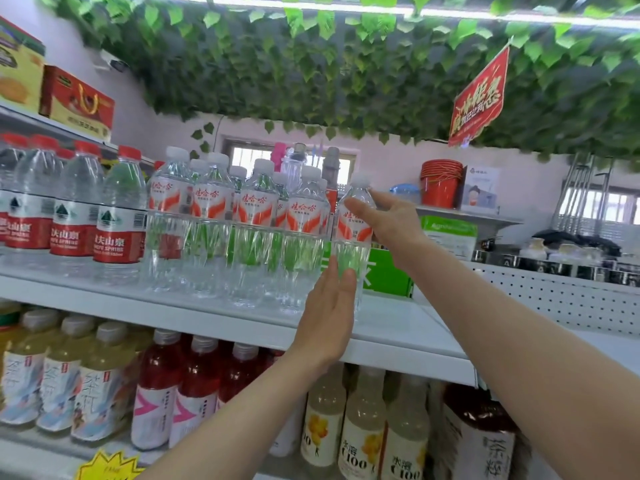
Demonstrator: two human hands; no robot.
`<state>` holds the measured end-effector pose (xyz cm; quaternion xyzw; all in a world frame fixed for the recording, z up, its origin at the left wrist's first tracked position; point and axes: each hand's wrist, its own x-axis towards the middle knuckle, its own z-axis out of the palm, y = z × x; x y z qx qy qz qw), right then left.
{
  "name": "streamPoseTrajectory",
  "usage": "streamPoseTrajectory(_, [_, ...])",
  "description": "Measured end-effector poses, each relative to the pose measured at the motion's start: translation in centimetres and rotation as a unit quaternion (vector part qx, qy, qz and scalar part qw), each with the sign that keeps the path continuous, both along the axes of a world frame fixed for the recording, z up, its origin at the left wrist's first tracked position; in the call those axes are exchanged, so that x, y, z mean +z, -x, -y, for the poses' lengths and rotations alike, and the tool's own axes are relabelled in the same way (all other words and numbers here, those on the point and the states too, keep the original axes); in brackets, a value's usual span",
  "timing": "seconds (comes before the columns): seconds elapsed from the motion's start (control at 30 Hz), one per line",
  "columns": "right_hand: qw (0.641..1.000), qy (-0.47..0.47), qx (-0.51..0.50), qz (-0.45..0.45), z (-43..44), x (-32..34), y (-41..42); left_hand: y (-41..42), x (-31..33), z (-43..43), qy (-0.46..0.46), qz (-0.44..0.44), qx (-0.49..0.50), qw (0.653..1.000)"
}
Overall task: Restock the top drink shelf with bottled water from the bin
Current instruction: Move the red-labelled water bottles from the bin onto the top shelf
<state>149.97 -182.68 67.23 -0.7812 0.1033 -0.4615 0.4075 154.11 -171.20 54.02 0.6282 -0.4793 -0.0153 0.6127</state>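
Standing upright at the right end of the row of Wahaha bottles [256, 216], the end Wahaha bottle [353, 233] sat near the front of the top shelf [207, 318], just beside its neighbour. Its base was partly hidden. The left hand [329, 306] lay flat with straight fingers against the bottle's lower body, pressing rather than gripping. The right hand [388, 216] took the bottle's shoulder lightly between the thumb in front and the fingers reaching behind, just below the white cap. The bin was out of view.

The bottle looked full, so it was probably moderately heavy for its size, and being tall and narrow it would likely tip easily. Its clear, faceted lower wall looked thin and would probably give under a squeeze, and the plastic seemed smooth enough to slip. The shoulder or the label band appeared the firmer places to hold, with a flat palm low down to steady it.

The red-and-white labels read 娃哈哈 in red characters. To the left, the red-capped Nongfu Spring bottles [117, 233] showed 农夫山泉 and "SPRING" on red bands under a mountain emblem. On the shelf below, the pale yellow bottles [363, 441] carried 水溶 and "C100". A red hanging sign [479, 98] bore gold characters too blurred to read with confidence.
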Motion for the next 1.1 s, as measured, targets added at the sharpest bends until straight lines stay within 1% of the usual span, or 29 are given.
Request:
streamPoseTrajectory(0.17, [0.999, 0.01, -0.046, -0.024, -1.6, 0.0, 0.7, 0.4, 0.6, -1.7, -0.027, -0.009, -0.006, 1.0])
streamPoseTrajectory(0.3, [0.992, 0.039, -0.1, -0.062, -3.5, -0.1, 1.6, 0.2, 0.7, -5.4, -0.038, 0.009, 0.0, 0.999])
streamPoseTrajectory(0.43, [0.983, 0.047, -0.16, -0.075, -7.0, -0.3, 2.9, -1.0, 0.8, -10.6, -0.039, 0.022, 0.04, 0.998])
streamPoseTrajectory(0.57, [0.98, 0.076, -0.16, -0.095, -12.1, -0.8, 4.4, -2.6, 0.8, -16.1, -0.047, 0.043, 0.09, 0.994])
streamPoseTrajectory(0.7, [0.967, 0.144, -0.169, -0.127, -17.9, -2.2, 5.4, -3.8, 0.1, -21.7, -0.063, 0.074, 0.149, 0.984])
streamPoseTrajectory(0.87, [0.935, 0.212, -0.19, -0.213, -24.6, -5.9, 5.7, -4.6, -2.5, -28.0, -0.084, 0.095, 0.218, 0.968])
streamPoseTrajectory(0.97, [0.93, 0.213, -0.178, -0.242, -27.5, -9.5, 5.6, -4.7, -5.1, -31.1, -0.115, 0.091, 0.237, 0.96])
streamPoseTrajectory(1.1, [0.926, 0.187, -0.15, -0.292, -30.4, -15.2, 4.9, -4.9, -9.8, -34.4, -0.151, 0.088, 0.239, 0.955])
